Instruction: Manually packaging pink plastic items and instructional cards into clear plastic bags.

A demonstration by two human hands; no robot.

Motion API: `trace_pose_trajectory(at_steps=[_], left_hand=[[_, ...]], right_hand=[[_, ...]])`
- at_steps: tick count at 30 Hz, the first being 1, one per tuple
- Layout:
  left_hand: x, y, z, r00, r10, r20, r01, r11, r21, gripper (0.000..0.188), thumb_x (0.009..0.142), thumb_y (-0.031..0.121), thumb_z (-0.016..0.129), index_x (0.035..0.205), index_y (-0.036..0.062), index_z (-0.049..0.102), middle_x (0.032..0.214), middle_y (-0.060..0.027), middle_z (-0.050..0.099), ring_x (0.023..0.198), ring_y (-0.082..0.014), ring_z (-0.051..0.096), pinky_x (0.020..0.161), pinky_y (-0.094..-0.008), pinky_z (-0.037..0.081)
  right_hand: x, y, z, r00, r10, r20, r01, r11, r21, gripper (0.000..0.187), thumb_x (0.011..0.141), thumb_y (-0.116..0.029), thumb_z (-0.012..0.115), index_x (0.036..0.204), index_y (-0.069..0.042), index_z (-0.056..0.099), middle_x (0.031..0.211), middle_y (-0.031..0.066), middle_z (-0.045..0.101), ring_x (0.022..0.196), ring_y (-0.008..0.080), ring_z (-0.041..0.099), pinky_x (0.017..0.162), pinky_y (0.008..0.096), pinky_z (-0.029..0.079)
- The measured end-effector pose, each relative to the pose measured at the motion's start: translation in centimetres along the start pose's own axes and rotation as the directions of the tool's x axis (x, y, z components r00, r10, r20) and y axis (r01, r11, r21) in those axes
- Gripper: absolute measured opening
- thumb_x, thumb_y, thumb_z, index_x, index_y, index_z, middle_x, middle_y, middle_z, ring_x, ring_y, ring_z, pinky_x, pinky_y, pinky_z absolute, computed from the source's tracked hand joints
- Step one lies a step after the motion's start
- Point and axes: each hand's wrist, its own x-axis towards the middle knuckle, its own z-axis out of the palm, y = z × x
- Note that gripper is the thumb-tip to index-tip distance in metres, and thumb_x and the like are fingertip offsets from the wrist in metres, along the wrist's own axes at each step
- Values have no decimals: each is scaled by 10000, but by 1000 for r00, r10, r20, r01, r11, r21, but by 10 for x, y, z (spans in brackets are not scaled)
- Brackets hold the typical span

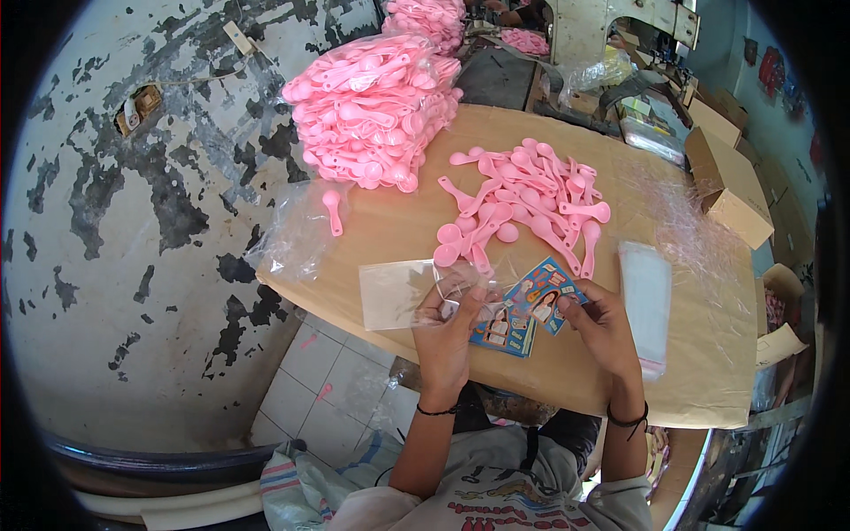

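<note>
My left hand [445, 332] is closed on a clear plastic bag [500, 281] near the table's front edge. Whether anything lies inside that bag is hard to make out. Between the thumb and fingers of my right hand [606, 329] is a blue printed card [547, 299], touching or close beside the bag's edge. Beneath it, a small stack of similar cards [501, 334] rests on the table. A pale, flat rectangular sheet or stack [387, 294] lies to the left, partly behind my left hand. Just beyond both hands is a loose pile of pink scoops [531, 199].
Large clear sacks of pink scoops [367, 111] stand at the far left of the brown-covered table [691, 354]. One scoop [332, 212] lies on crumpled plastic nearby. Flat clear bags [645, 305] are stacked at right. An open carton [728, 188] and a machine [584, 31] stand beyond.
</note>
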Motion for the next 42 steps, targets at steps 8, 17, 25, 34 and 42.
trace_pose_trajectory(at_steps=[8,17,25,34,42], left_hand=[[-4,-2,6,1000,-7,15,6,999,41,293,899,78,668,1160,-35,595,1022,-107,674,893,-136,659,753,-263,556],[-6,-7,0,926,-280,254,206,937,284,345,899,73,667,1209,-45,572,1069,-99,663,880,-103,640,770,-246,530],[-18,-26,13,915,-33,401,153,951,-270,511,977,250,560,1365,-27,377,1388,-206,475,1232,-236,511,1034,-363,420],[-18,-19,8,773,57,632,9,995,-100,424,872,102,666,1242,39,468,1402,-219,465,1322,-301,430,1078,-408,368],[4,-28,-27,921,147,360,29,897,-442,462,836,13,652,1241,98,447,1311,-170,517,1353,-400,373,1135,-543,262]], right_hand=[[0,-2,6,989,-142,35,145,981,-129,162,900,-98,659,1026,-4,692,746,6,651,618,26,480,544,224,407],[-10,-9,5,980,-110,164,139,973,-182,162,886,-99,671,1012,-4,705,658,-9,600,565,27,436,497,225,365],[-19,6,25,988,-114,104,106,991,84,193,898,-130,670,1040,1,686,774,18,634,676,64,500,627,243,439],[-20,-3,41,990,-21,138,5,993,115,219,905,-108,661,1093,2,645,915,14,655,781,91,531,714,286,464],[24,-33,1,985,-139,105,173,844,-507,230,883,-147,647,1038,21,625,858,131,654,802,251,632,723,348,506]])
